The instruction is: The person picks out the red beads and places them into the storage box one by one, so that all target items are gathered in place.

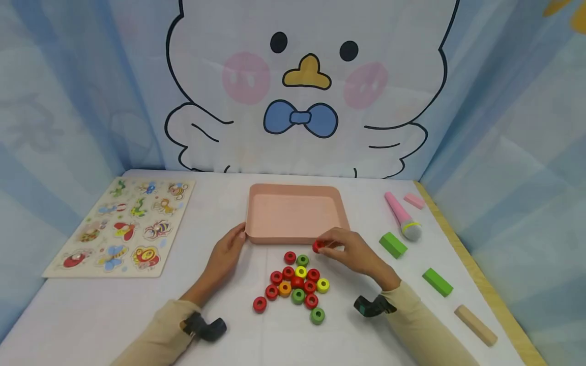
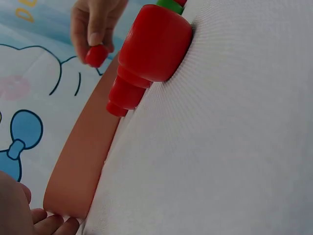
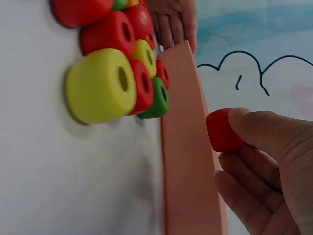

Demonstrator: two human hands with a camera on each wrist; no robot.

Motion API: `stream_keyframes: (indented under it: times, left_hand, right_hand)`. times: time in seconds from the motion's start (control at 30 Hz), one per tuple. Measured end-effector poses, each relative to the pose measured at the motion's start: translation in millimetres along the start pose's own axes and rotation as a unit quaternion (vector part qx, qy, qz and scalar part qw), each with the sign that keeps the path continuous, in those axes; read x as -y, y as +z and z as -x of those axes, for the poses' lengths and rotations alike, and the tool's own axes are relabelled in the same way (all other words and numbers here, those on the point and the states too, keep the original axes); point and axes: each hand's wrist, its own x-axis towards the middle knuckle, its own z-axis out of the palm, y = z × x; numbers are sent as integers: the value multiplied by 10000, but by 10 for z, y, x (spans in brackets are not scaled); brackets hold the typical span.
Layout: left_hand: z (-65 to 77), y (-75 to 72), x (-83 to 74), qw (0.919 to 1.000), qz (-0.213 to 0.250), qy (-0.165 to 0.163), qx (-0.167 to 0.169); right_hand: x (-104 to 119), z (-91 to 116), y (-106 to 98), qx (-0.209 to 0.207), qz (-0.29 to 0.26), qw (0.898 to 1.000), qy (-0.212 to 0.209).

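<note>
My right hand pinches a red bead between thumb and fingers, at the near right edge of the pink tray. In the right wrist view the bead is held beside the tray's rim. At the tray's near left corner is my left hand, its extended fingers touching the tray wall. Toward me from the tray lies a loose cluster of beads with holes: several red ones, green ones, yellow ones and an orange one.
On the left lies a puzzle board with insect pictures. To the right are a pink toy microphone, a pink block, two green blocks and a plain wooden block. A printed curtain hangs behind the table.
</note>
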Motion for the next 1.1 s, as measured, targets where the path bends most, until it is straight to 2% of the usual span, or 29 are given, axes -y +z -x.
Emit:
stream_keyframes:
  times: [0.17, 0.33, 0.4, 0.57, 0.7, 0.83, 0.9, 1.1]
  left_hand:
    - [-17, -2, 50, 9997, 144, 153, -93]
    - [-8, 27, 80, 9995, 226, 222, -98]
    - [2, 37, 76, 9994, 248, 189, -118]
    - [32, 65, 38, 9991, 345, 166, -157]
    - [50, 86, 32, 9995, 283, 46, -160]
    - [60, 98, 28, 9991, 377, 0, -168]
    - [58, 96, 30, 9988, 445, 90, -202]
    - [32, 67, 38, 9989, 369, 80, -264]
  right_hand:
    - [-13, -420, -141, 145, 85, 9999, -18]
    - [-43, -897, -152, 177, 362, 9991, -113]
    - [-50, -1080, -131, 265, 408, 9988, -28]
    - [-48, -1489, -3, 669, 293, 9960, 514]
    - [-95, -1797, 158, 922, 436, 9931, 585]
    - [-118, -2032, 295, 1183, 694, 9887, 600]
    - [-121, -2122, 351, 1304, 761, 9865, 630]
    - [-174, -2295, 488, 1567, 822, 9788, 1036]
